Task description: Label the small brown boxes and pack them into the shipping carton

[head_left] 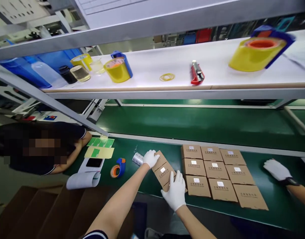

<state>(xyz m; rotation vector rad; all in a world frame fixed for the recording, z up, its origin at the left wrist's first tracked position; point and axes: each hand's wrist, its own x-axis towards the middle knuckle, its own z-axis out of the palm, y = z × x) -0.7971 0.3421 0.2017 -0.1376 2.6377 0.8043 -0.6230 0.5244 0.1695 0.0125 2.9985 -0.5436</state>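
Observation:
Both of my hands wear white gloves. A short row of small brown cardboard boxes (163, 170) lies at a slant on the green work surface between them. My left hand (151, 158) grips the far left end of this row. At the near right end, my right hand (176, 191) has its fingers around the row and partly hides the last box. One box in the row carries a white label. Just left of my left hand is a silvery roll (138, 159). Close by on the right stands a block of similar boxes (216, 166) in rows, most with white labels.
A tape dispenser (118, 168), green labels (100, 142) and a phone (94, 162) lie to the left, near a person (43, 149). Another person's gloved hand (277, 169) rests at right. The shelf (147, 66) above holds tape rolls and a red cutter (197, 73).

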